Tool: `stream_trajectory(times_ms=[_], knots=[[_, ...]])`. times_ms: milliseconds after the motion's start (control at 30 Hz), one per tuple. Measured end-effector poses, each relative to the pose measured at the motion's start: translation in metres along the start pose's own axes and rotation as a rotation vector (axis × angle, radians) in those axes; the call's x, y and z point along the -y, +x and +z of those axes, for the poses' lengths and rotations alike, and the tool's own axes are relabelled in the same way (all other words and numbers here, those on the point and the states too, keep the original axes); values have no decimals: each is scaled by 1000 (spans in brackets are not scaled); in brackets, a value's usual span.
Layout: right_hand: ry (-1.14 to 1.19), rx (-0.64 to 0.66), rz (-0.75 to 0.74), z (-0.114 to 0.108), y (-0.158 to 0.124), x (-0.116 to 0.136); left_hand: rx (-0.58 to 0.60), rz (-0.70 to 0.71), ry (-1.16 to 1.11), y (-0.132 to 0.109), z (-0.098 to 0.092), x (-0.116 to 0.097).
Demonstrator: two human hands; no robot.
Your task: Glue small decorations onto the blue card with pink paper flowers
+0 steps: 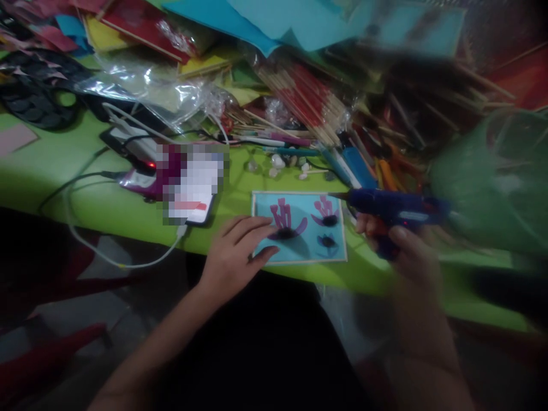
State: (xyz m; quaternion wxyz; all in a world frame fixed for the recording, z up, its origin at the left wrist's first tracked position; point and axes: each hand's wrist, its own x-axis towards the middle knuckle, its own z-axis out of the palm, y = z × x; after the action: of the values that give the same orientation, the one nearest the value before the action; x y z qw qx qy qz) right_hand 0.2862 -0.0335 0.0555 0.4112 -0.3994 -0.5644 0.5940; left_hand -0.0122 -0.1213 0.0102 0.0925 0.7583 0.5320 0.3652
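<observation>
A light blue card [299, 248] with a pale border lies near the front edge of the green table. Purple paper cut-outs [287, 217] with dark middles sit on it, beside a smaller blue cut-out [327, 242] at the lower right. My left hand [240, 245] rests over the card's left side, fingers stretched out and slightly apart, holding nothing that I can see. In my right hand [398, 245] is a dark blue glue gun [385, 206], fingers wrapped round its handle. Its nozzle points left, above the card's upper right corner.
A phone [197, 188] on a white cable lies left of the card, next to a power strip [139, 181] with a red light. Several pebbles [280, 162], pens and wooden sticks [299, 103] lie behind. A greenish translucent container [492, 182] stands at right. Coloured sheets [265, 20] pile up at the back.
</observation>
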Motion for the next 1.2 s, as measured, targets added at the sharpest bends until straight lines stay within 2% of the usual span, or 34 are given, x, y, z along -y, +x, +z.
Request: stream_trajectory(times_ms=[133, 267, 567, 800, 1200], knots=[[-9, -40, -38, 2, 2, 0, 105, -40, 47, -11, -6, 2], [-25, -54, -43, 1, 3, -2, 181, -29, 107, -16, -3, 6], [-48, -92, -22, -1, 7, 1, 183, -98, 180, -2, 1, 18], [-38, -123, 1, -1, 8, 0, 179, -113, 176, 9, 5, 20], [-46, -162, -3, 1, 11, 0, 148, -59, 150, 5, 7, 23]])
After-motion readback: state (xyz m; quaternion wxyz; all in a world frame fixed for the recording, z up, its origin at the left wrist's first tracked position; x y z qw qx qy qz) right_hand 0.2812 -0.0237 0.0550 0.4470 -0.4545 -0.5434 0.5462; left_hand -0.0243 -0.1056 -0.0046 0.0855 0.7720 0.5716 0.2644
